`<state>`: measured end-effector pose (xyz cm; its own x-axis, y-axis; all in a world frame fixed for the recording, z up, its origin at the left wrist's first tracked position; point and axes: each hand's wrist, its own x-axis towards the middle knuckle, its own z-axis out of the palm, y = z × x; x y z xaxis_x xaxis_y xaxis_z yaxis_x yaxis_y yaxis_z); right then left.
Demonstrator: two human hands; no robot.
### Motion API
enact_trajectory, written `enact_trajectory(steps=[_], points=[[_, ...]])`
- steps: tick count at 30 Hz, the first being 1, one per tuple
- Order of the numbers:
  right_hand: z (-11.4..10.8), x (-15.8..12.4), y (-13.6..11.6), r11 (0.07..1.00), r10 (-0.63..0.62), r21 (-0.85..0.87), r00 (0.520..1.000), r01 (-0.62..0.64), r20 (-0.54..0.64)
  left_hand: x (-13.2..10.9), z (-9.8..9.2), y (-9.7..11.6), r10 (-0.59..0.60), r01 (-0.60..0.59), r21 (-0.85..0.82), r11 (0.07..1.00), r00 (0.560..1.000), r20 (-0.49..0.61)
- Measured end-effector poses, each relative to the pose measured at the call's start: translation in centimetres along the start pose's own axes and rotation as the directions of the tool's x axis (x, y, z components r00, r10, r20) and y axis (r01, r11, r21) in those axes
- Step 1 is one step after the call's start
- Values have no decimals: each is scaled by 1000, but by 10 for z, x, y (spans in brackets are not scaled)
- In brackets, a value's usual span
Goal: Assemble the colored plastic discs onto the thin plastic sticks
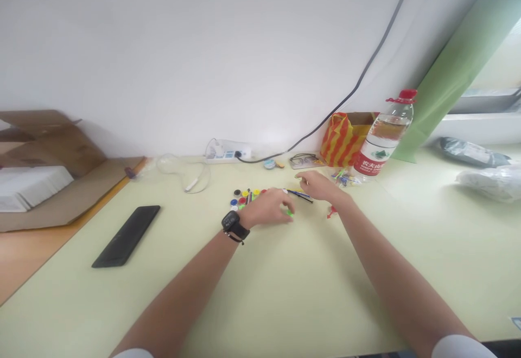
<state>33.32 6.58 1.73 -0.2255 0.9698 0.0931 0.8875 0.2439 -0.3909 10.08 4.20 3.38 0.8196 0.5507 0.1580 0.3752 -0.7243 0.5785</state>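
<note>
The table (325,293) has a smooth, pale green surface. Small, glossy round discs (242,201) in black, yellow, blue, red and white cluster beside the left hand (268,207), which partly covers the group. This hand's thumb and index finger curve into a loop, their tips closed around a bright green piece (290,213) just above the tabletop. The right hand (319,186) bends over the table with its index finger and thumb drawn close; whether they grip anything is too small to tell. Thin, dark straight sticks (299,195) lie between the hands, and a red, branched piece (331,212) lies just beside the right wrist. Behind it stands a clear plastic bottle (382,144) with a red cap and label, near a crinkled red-and-yellow striped bag (338,142). A flat, matte black slab (126,236) lies well to the left.
</note>
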Motion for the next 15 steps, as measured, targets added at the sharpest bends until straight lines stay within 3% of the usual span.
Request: enact_trajectory(steps=[6, 11, 15], points=[[16, 2, 14, 999, -1, -48, 999, 3, 42, -3, -2, -9, -59, 48, 131, 990, 995, 83], [17, 2, 13, 998, -55, -14, 994, 57, 94, -7, -13, -13, -59, 62, 163, 985, 998, -22], [17, 2, 13, 1000, -28, -3, 992, 28, 126, -9, -16, -17, -104, 119, 277, 953, 992, -69]])
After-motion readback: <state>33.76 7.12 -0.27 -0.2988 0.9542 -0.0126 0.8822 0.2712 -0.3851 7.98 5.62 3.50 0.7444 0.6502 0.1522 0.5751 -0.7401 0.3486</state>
